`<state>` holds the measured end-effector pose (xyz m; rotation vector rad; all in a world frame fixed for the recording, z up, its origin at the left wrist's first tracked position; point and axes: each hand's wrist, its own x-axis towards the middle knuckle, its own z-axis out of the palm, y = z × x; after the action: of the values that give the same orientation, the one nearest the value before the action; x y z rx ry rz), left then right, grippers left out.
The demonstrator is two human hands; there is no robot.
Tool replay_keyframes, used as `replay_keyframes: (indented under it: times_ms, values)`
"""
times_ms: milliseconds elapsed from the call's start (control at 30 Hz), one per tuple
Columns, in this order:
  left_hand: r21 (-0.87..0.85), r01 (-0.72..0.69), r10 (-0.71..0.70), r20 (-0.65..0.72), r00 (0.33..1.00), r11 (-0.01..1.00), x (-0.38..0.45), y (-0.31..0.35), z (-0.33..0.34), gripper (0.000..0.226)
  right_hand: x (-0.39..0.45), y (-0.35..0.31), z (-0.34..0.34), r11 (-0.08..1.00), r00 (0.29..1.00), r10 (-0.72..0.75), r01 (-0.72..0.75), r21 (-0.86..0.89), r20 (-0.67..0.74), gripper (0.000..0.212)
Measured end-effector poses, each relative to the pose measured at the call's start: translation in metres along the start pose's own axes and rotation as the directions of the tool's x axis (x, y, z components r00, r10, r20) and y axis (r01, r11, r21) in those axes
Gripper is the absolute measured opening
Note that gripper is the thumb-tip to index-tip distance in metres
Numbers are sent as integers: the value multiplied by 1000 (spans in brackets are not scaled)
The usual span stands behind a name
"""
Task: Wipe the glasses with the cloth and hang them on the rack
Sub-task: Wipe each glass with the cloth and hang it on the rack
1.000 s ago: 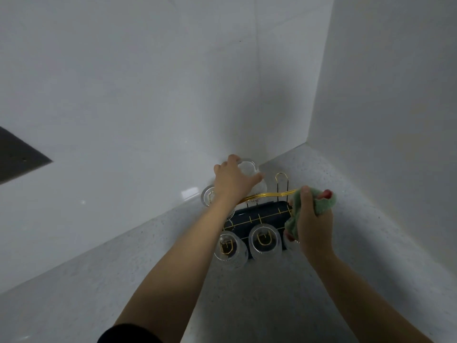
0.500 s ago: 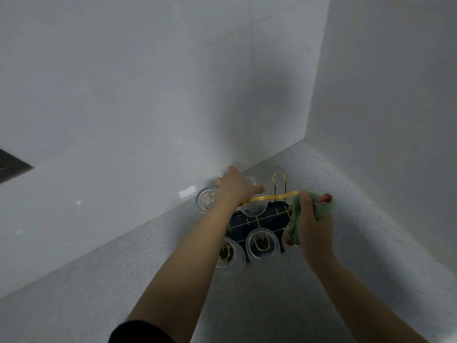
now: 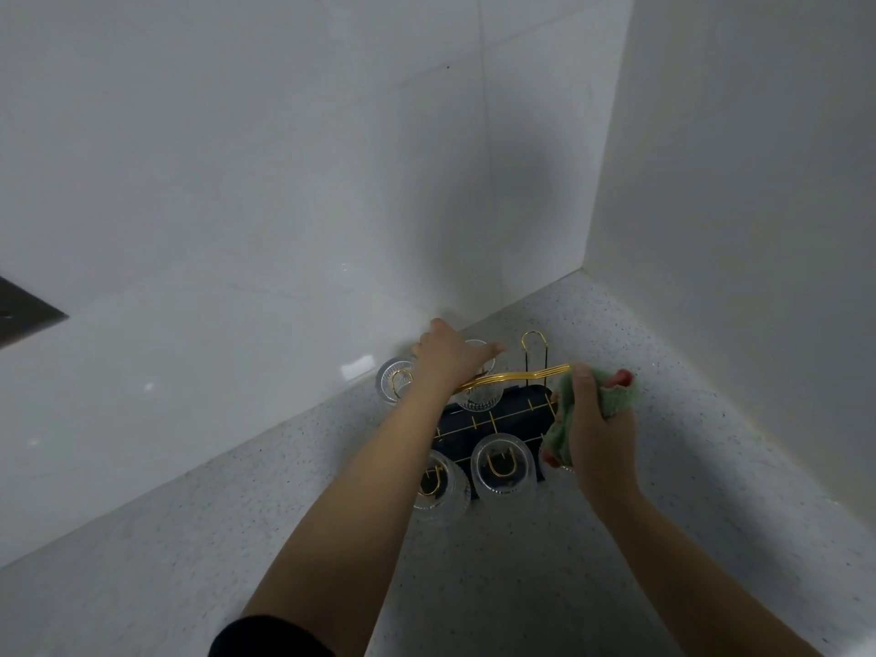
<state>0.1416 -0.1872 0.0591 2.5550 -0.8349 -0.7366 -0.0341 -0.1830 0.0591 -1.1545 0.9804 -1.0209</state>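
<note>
A clear ribbed glass (image 3: 479, 393) sits upside down on the far row of the rack (image 3: 493, 417), directly under the left hand (image 3: 450, 360), whose fingers curl over its base and grip it from above. Just left of that hand another inverted glass (image 3: 392, 379) hangs on a gold prong close to the wall. Nearer the person, beneath the left forearm, two more glasses hang mouth down on the near row: one (image 3: 438, 483) partly hidden by the arm, and one (image 3: 502, 464) between the two hands with a gold U-shaped prong showing through its base. A gold handle (image 3: 521, 374) arches over the dark tray of the rack, running from under the left hand to just beside the right hand (image 3: 599, 441). The right hand is closed round a bunched green cloth (image 3: 616, 393) with red patches, held at the right end of the rack. The rack stands on a pale speckled counter (image 3: 545, 585) in a corner of white walls (image 3: 237, 182).
</note>
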Motion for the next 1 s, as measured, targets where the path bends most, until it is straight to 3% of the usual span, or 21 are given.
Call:
replay_keyframes:
  times_ms: [233,467,667,833,1000]
  values:
    - [-112,-77,61,-140,988,991,-31,-7,-13,50,-16,-8,1,998,999,-33,34,-45,21,39]
    - [-327,-134,68,-207,976,935,-109,-49,-25,29,-59,-17,7,997,994,42,-34,-70,105,39]
    - [-366,-90,35,-155,987,926,-180,-119,-22,25,-118,-4,20,987,984,85,-61,-151,159,42]
    - [-339,-80,38,-127,991,937,-228,-184,-16,26,-178,16,36,956,973,212,-186,-225,93,35]
    - [-270,-90,43,-176,983,959,-263,-242,-12,27,-242,21,51,928,964,241,-193,-318,117,36]
